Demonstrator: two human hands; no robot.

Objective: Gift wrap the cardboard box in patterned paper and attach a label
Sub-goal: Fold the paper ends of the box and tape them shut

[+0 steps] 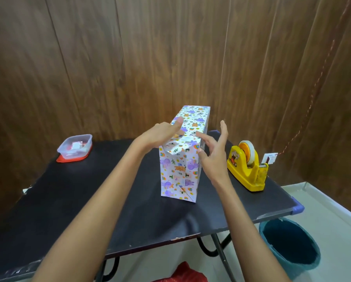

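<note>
Head: box (pixel 178 171) between left hand (pixel 160 136), right hand (pixel 214 159)

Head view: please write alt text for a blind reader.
A box wrapped in patterned paper stands on a dark table, left hand on its top, right hand open beside it. A yellow tape dispenser stands right of it, a plastic container left.

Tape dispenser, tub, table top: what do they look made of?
Tape dispenser: glossy yellow plastic, moulded and shiny. Tub: translucent plastic, contents showing through, on a red lid. Table top: dark matt board, probably laminate; its front edge is chipped pale.
</note>
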